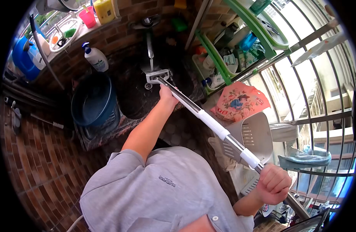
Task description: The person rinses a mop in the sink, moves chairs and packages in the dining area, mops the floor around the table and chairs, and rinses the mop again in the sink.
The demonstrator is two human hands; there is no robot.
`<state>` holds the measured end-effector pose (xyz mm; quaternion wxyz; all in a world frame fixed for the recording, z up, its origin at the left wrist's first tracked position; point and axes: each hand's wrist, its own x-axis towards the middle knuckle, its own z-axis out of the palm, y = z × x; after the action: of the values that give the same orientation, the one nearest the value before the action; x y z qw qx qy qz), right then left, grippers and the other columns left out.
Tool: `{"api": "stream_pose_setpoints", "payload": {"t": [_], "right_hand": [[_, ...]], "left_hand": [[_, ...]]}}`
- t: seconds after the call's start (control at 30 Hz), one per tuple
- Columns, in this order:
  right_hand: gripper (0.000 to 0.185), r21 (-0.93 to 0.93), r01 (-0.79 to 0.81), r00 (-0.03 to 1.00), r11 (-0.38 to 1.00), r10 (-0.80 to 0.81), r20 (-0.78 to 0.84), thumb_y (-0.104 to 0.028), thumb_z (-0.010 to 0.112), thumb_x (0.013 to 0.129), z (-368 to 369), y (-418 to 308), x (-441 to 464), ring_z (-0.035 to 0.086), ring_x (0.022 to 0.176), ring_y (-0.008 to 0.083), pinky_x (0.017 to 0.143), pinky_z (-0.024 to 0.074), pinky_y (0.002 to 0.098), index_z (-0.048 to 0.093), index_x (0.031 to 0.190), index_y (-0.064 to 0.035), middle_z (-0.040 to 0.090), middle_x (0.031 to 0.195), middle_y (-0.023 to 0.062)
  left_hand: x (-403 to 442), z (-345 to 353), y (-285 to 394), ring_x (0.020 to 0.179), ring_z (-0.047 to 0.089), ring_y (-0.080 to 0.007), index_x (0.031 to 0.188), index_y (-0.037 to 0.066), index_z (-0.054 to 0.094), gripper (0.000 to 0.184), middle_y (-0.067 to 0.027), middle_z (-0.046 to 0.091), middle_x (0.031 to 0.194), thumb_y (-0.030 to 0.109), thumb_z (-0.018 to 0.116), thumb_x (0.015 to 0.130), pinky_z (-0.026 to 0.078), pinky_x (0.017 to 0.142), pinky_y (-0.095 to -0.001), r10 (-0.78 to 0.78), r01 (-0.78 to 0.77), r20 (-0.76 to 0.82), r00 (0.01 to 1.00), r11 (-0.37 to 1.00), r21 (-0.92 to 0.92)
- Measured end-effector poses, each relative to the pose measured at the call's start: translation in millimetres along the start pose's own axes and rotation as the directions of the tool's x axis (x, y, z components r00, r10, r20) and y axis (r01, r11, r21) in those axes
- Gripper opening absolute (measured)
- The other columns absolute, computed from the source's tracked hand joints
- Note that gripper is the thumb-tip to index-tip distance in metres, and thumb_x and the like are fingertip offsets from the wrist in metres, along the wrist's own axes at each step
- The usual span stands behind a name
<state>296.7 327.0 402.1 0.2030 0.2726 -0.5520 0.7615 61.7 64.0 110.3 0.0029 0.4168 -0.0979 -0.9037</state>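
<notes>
A long mop with a metal and white pole [212,123] slants from the sink to the lower right. Its white head [157,75] is over the dark sink [135,101], just below the metal faucet [149,46], from which water seems to run. My left hand [168,95] is closed around the pole close to the head, its fingers partly hidden behind it. Farther down, at the right, my right hand [274,184] is wrapped in a fist round the pole's lower end.
Left of the sink stands a blue basin [93,100], with a white pump bottle [96,58] behind it. A green shelf [220,58], a pink bag [240,101] and a grey basket [259,135] are at the right, beside metal window bars [311,112].
</notes>
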Motion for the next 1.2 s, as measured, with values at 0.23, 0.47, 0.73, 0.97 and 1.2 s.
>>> {"api": "stream_pose_setpoints", "payload": {"t": [0.23,0.47,0.73,0.97,1.2], "right_hand": [[0.037,0.209,-0.077,0.997,0.975,0.068,0.048,-0.012,0.049,0.089,-47.8,-122.8,36.4,0.030,0.034,0.0040,0.038,0.0281,0.0170,0.035,0.056,-0.0177,0.032,0.041,-0.0043],[0.029,0.107,0.177,0.941,0.978,-0.136,-0.310,-0.007,0.048,0.087,-46.0,-78.0,56.6,0.024,0.032,0.0028,0.036,0.0251,0.0187,0.034,0.063,-0.0162,0.031,0.041,-0.0050],[0.032,0.105,0.074,0.989,0.992,-0.060,-0.135,-0.017,0.052,0.085,8.0,17.6,60.0,0.032,0.031,0.0050,0.036,0.0315,0.0186,0.034,0.058,-0.0153,0.038,0.039,-0.0039],[0.034,0.063,0.060,0.998,0.996,-0.062,0.031,-0.016,0.057,0.084,29.0,0.7,53.8,0.035,0.031,0.0043,0.036,0.0353,0.0177,0.036,0.058,-0.0145,0.040,0.039,-0.0036],[0.036,-0.639,0.194,0.980,0.745,-0.183,0.084,-0.010,0.055,0.081,-106.3,-179.9,71.3,0.026,0.036,0.0083,0.049,0.0293,0.0256,0.031,0.055,-0.0156,0.028,0.043,-0.0041]], "left_hand": [[142.3,-53.6,51.8,0.085,0.057,-0.0296,0.105,0.011,0.054,0.038,-0.0100,0.057,0.095,0.044,0.038,0.097,0.049,0.076,-0.0495,0.045,-0.046,0.272,0.961,0.999,0.000],[141.4,-15.4,32.3,0.086,0.059,-0.0251,0.107,0.013,0.054,0.043,-0.0069,0.059,0.095,0.052,0.035,0.098,0.052,0.077,-0.0436,0.140,-0.143,0.207,0.968,0.990,-0.002],[11.1,20.0,25.6,0.057,0.043,-0.0211,0.085,0.015,0.038,0.047,-0.0047,0.039,0.066,0.061,0.038,0.094,0.042,0.054,-0.0351,0.001,-0.003,-0.030,1.000,0.997,-0.074],[-14.7,21.3,34.4,0.059,0.044,-0.0195,0.087,0.015,0.041,0.046,-0.0043,0.042,0.072,0.059,0.032,0.097,0.042,0.053,-0.0349,0.000,-0.001,0.042,0.999,1.000,0.017],[107.9,3.0,61.1,0.096,0.060,-0.0276,0.114,0.007,0.052,0.040,-0.0118,0.059,0.112,0.041,0.035,0.100,0.052,0.084,-0.0437,0.120,-0.061,0.344,0.931,0.982,-0.177]]}}
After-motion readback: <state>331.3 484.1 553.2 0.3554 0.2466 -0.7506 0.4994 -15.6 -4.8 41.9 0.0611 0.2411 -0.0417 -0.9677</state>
